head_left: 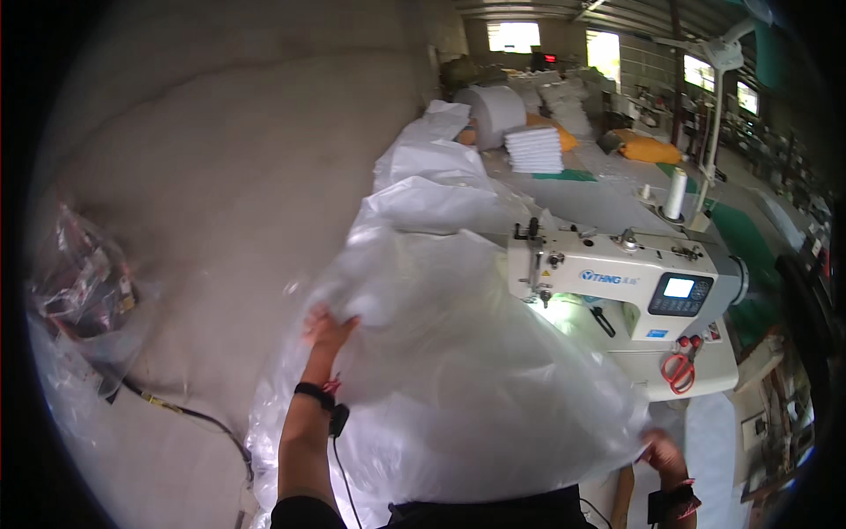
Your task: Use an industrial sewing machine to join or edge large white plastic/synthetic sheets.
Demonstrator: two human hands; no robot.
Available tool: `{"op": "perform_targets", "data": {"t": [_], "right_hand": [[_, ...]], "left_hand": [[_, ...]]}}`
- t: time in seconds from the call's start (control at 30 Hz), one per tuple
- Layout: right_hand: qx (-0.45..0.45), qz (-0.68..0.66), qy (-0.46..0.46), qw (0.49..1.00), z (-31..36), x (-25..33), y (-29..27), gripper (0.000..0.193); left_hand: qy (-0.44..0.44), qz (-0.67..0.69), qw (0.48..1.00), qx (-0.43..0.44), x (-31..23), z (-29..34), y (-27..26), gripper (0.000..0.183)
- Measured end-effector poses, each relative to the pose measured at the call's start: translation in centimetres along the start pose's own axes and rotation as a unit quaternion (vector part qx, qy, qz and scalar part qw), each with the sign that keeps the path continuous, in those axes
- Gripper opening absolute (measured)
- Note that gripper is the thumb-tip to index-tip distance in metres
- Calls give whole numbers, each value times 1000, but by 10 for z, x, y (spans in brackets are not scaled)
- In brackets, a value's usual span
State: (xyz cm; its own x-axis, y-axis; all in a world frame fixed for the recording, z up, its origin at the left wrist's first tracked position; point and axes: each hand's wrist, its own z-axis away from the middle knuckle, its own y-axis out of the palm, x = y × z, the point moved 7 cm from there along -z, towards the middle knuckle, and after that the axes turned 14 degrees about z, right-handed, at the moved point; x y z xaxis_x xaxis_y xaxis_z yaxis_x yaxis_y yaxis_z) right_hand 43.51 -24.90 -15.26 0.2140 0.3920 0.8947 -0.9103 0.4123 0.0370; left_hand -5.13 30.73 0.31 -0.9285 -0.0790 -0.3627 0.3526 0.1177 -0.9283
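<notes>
A large sheet of translucent white plastic (458, 353) spreads in front of me, draped across the work surface and trailing back in folds. My left hand (328, 328) rests on its left part, thumb apart from the fingers, which are slightly blurred. At the lower right, my right hand (663, 451) pinches the sheet's edge, with fingers closed. A white sewing machine (617, 269) stands just right of the sheet, its lamp lighting the area below the needle. Part of the sheet lies close to the needle, and its edge there is hard to make out.
Red-handled scissors (679, 372) and a black thread snipper (603, 322) lie on the machine bed. A white thread cone (675, 194) stands behind. Farther back are a folded white stack (534, 150) and a large roll (495, 115). A clear plastic bag (84, 282) sits on the floor, left.
</notes>
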Motion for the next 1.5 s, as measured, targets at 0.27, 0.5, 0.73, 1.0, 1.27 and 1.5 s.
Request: {"op": "perform_targets", "data": {"t": [0.27,0.5,0.73,1.0,1.27,1.5], "right_hand": [[-30,180,-196,964,14,48,59,28],[63,193,-32,979,-99,1,208,32],[176,333,-212,902,-147,10,390,29],[441,382,-91,807,-76,-38,395,50],[254,-173,-26,951,-1,-64,204,49],[-480,466,278,689,173,-224,-120,29]], "left_hand": [[-39,169,971,-163,133,-64,74,71],[122,80,971,-189,297,-157,-32,33],[237,32,932,-273,205,-111,-149,47],[367,31,918,150,-13,-13,96,63],[359,-173,906,139,-28,-10,88,53],[623,127,761,127,-182,119,114,46]]}}
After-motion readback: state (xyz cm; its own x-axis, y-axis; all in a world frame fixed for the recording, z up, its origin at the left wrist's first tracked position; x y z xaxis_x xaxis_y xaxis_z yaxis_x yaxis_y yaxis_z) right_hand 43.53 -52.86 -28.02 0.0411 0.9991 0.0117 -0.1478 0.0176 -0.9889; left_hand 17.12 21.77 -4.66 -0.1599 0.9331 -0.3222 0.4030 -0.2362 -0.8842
